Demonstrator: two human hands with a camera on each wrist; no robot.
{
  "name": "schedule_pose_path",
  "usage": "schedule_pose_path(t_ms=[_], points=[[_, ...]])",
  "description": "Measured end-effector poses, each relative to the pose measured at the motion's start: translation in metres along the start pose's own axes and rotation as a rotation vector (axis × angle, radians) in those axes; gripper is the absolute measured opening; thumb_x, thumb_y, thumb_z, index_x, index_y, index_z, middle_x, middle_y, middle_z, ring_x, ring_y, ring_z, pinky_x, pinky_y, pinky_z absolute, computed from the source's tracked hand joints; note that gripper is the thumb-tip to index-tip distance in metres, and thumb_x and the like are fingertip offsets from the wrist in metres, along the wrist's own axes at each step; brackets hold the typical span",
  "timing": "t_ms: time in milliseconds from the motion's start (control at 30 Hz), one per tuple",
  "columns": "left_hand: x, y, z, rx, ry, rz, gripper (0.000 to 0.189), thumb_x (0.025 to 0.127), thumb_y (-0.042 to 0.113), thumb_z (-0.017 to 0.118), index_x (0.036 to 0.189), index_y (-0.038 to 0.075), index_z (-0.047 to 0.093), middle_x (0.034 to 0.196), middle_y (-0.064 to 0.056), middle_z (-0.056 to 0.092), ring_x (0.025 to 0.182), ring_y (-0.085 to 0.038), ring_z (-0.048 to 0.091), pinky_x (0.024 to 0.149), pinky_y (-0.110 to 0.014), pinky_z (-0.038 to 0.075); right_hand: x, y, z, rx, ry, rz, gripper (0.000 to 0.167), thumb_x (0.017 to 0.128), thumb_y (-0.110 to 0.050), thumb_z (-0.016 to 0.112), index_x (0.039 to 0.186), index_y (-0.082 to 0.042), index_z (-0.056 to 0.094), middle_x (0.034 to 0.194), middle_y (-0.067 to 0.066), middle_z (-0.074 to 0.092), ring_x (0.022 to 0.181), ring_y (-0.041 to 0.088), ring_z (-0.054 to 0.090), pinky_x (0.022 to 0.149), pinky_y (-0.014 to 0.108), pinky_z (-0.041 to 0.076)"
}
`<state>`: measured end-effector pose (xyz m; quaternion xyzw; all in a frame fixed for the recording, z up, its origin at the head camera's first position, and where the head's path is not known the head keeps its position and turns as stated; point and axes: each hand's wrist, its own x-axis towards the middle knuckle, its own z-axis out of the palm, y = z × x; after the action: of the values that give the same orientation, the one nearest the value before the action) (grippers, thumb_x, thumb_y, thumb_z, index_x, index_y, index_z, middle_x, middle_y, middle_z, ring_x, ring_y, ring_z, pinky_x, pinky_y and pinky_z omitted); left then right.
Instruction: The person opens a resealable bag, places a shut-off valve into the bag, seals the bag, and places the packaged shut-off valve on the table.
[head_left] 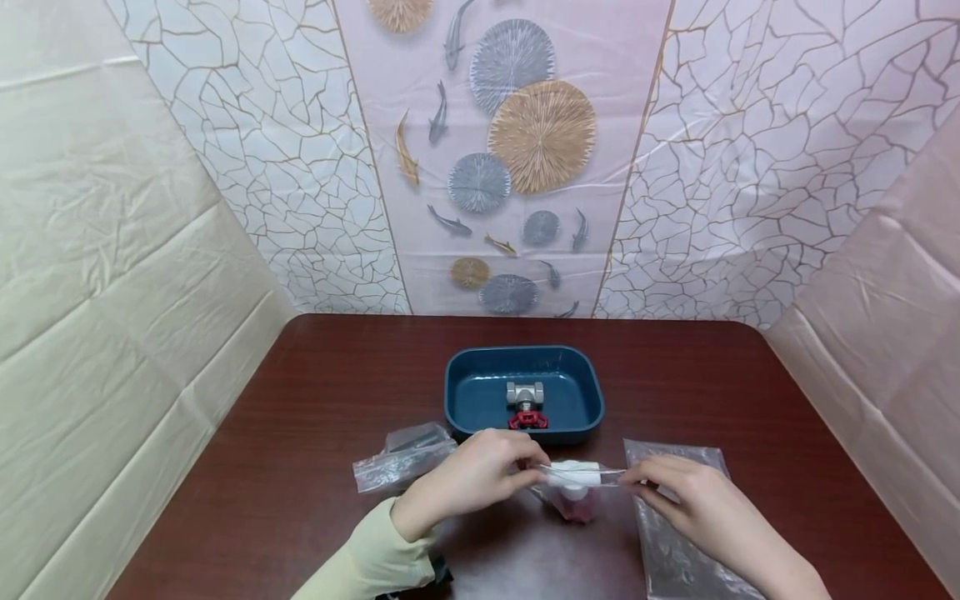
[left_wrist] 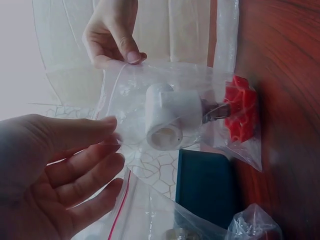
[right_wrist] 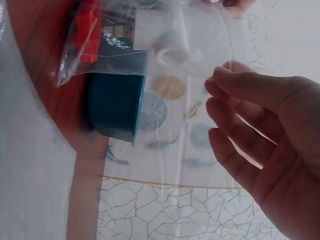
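Observation:
A clear zip bag is stretched between the two hands. My left hand pinches one corner of its top edge between thumb and fingers. At the opposite corner, the thumb and fingertips of my right hand pinch the same edge. Inside the bag stands a white valve with a red handle, handle down at the table. Just beyond the hands, a blue tray holds a metal valve with a red handwheel.
To the left, near the tray, lies another clear bag with a red zip line and something metallic in it. A large flat plastic bag lies under the right forearm. A small dark object shows beside the left sleeve. Patterned cloth hangs behind the table.

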<state>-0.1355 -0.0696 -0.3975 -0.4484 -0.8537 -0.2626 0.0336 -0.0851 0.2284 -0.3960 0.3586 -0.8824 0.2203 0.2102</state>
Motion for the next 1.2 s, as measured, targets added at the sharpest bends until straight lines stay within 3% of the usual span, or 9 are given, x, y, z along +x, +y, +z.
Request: schedule_pose_path(t_ms=[333,633,833,967,1200], points=[[-0.0033,-0.0014,-0.0013,0.035,0.02,-0.067,0.007,0.093,0.029,0.074,0.096,0.022,0.075,0.09,0.016,0.069,0.078,0.005,0.057,0.069,-0.01,0.042,-0.005,0.0019,0.0055,0.093,0.029,0.096,0.044,0.078,-0.001,0.083,0.113,-0.023,0.067,0.093,-0.013,0.071,0.078,-0.003,0.064,0.067,0.011,0.048],[-0.0048,-0.0028,0.001,0.144,0.067,-0.026,0.008,0.095,0.031,0.072,0.093,0.023,0.074,0.089,0.015,0.069,0.08,0.002,0.058,0.069,-0.014,0.044,-0.0077,-0.0017,0.004,0.095,-0.018,0.238,0.028,0.086,-0.015,0.08,0.094,-0.039,0.068,0.091,-0.022,0.067,0.078,-0.006,0.06,0.061,0.023,0.053],[-0.0065,-0.0022,0.0011,0.186,0.093,0.01,0.009,0.095,0.031,0.072,0.092,0.024,0.075,0.088,0.014,0.068,0.081,0.0,0.058,0.068,-0.017,0.045,-0.0095,0.0005,0.0047,0.043,0.028,0.174,0.038,0.08,-0.012,0.084,0.091,-0.043,0.067,0.091,-0.027,0.063,0.08,-0.004,0.061,0.066,0.013,0.047],[-0.0075,-0.002,0.0016,0.208,0.118,0.053,0.008,0.094,0.03,0.073,0.091,0.024,0.075,0.086,0.014,0.068,0.08,-0.002,0.057,0.068,-0.018,0.045,-0.0101,0.0024,0.0055,-0.007,0.059,0.116,0.04,0.076,-0.012,0.086,0.091,-0.043,0.067,0.091,-0.028,0.062,0.08,-0.002,0.061,0.068,0.013,0.045],[-0.0071,-0.0013,0.0033,0.278,0.183,0.13,0.007,0.093,0.029,0.074,0.087,0.025,0.074,0.082,0.015,0.066,0.074,-0.003,0.054,0.067,-0.019,0.044,-0.0104,0.0061,0.0053,-0.063,0.074,0.054,0.019,0.087,-0.03,0.08,0.089,-0.042,0.066,0.09,-0.028,0.06,0.077,-0.004,0.058,0.062,0.017,0.044]])
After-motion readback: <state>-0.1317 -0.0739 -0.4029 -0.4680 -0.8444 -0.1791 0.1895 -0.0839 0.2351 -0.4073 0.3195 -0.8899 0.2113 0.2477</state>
